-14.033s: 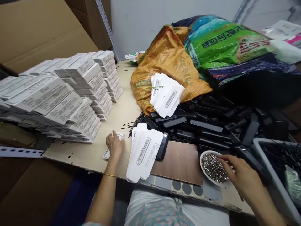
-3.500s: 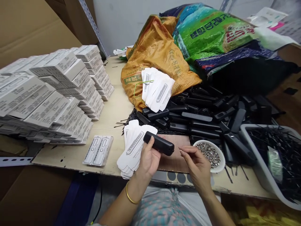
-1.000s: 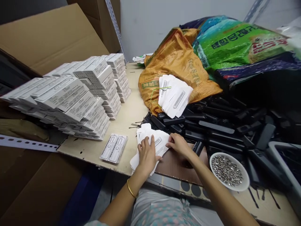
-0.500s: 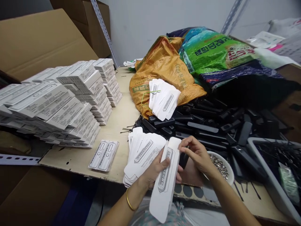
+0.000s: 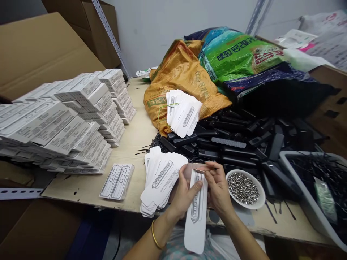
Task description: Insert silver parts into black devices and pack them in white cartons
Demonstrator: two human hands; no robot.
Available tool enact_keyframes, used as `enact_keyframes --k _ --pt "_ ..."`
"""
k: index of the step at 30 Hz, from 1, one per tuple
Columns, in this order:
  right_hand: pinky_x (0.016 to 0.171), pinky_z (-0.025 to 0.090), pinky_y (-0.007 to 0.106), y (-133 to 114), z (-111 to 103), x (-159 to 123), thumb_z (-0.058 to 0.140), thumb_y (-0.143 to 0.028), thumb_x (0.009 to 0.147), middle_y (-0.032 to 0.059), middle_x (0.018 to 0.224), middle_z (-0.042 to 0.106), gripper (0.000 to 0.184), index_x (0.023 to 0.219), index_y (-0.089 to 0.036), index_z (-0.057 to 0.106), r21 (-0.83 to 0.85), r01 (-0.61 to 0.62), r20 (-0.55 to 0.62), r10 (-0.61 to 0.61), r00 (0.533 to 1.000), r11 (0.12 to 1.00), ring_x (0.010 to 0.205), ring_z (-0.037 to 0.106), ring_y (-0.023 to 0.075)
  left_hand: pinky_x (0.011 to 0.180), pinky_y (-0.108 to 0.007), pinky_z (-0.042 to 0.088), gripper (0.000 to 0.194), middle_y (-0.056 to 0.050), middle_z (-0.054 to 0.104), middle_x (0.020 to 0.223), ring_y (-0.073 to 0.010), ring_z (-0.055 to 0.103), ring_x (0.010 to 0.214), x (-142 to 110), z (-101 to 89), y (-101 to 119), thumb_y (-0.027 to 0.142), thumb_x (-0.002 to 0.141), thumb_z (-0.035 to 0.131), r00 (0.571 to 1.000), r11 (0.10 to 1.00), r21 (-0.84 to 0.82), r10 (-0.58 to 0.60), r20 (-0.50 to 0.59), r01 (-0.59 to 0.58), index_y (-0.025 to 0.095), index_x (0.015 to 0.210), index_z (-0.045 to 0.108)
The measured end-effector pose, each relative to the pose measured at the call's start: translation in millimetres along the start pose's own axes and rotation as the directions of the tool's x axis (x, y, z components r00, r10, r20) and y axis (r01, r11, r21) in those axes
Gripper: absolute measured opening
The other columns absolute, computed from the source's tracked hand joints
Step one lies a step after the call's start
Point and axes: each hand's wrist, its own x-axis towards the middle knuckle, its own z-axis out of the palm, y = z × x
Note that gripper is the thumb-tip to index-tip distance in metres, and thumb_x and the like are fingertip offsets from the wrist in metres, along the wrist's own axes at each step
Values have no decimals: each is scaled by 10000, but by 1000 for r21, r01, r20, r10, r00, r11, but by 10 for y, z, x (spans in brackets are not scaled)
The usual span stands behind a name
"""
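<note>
A long white printed box (image 5: 197, 206) is in front of me, its top end folded over and its bottom flap extended toward me. My left hand (image 5: 184, 193) is closed around its left side, thumb pressed on the printed face. At the top end, my right hand (image 5: 217, 186) has its fingers on the folded flap and right edge, also closed on the box. A fanned stack of flat white box blanks (image 5: 162, 180) lies just left of my left hand. A white bowl of small shiny metal pieces (image 5: 245, 187) stands to the right of my right hand.
Stacked finished boxes (image 5: 81, 126) fill the left, with two boxes (image 5: 117, 181) lying nearer. More blanks (image 5: 184, 113) rest against an orange sack (image 5: 187, 76). Black handheld devices (image 5: 233, 144) are heaped behind the bowl. A grey bin (image 5: 303, 202) of black parts stands at right.
The box's top flap, upright before, is now folded over. My right hand has moved in against the top end, and the box has come slightly right and more upright.
</note>
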Motion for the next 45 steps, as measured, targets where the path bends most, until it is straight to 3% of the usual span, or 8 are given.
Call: enact_keyframes --k 12,18,21,24,32,35,41,45 --pt "702 512 315 -36 22 11 633 -523 808 48 777 661 347 726 -186 639 -98 -50 33 53 998 994 729 610 188 1191 -452 111 864 -136 257 1562 -285 160 1463 26 -15 -6 295 719 775 973 958 216 213 -93 -189 215 1451 324" --pt "569 502 264 -17 -127 -43 696 -486 764 13 781 656 341 938 -207 607 16 -113 -125 114 986 994 616 590 149 1042 -470 408 716 -140 495 1411 -309 458 1313 65 -183 -9 413 889 570 977 972 121 188 98 -199 262 1498 225" --pt "551 487 235 -17 -77 49 671 -500 776 -36 717 604 332 895 -218 542 113 -66 -353 102 930 991 574 566 119 1090 -538 331 715 -138 434 1455 -331 418 1337 49 -236 10 359 842 644 775 731 309 465 428 -609 282 1460 292" --pt "622 519 285 -19 -53 70 508 -422 905 7 789 644 213 924 -218 570 -173 -2 -48 -6 999 985 678 621 161 1141 -585 196 743 -131 460 1412 -343 365 1362 31 -244 65 320 704 775 516 351 388 688 511 -852 266 1345 402" --pt "1098 310 562 104 -593 140 456 -23 827 118 1253 607 390 1140 -198 610 -621 767 772 -47 634 160 1245 501 295 967 -409 458 659 -138 604 1209 -267 579 1123 -10 -257 216 439 768 676 931 728 643 359 -63 -237 157 1298 406" --pt "1034 415 486 -90 -700 270 476 -71 849 91 1151 639 337 1128 -221 590 -648 717 712 -128 690 258 1132 577 250 1092 -457 346 674 -168 473 1407 -286 442 1311 -21 -198 133 390 820 604 958 696 687 288 -5 -206 148 1391 343" --pt "767 535 360 -661 -698 303 625 -366 848 55 1044 616 525 1320 -280 414 -516 357 -65 -451 890 779 892 635 212 1064 -503 383 758 -159 541 1293 -336 500 1230 4 -33 98 300 684 705 987 591 799 159 20 -112 157 1376 433" --pt "809 506 347 -658 -543 233 634 -380 849 46 988 651 241 1057 -258 618 -556 388 234 -309 922 735 909 620 210 987 -471 467 693 -133 584 1160 -298 574 1110 48 86 124 256 682 689 967 571 798 248 58 -195 143 1330 471"
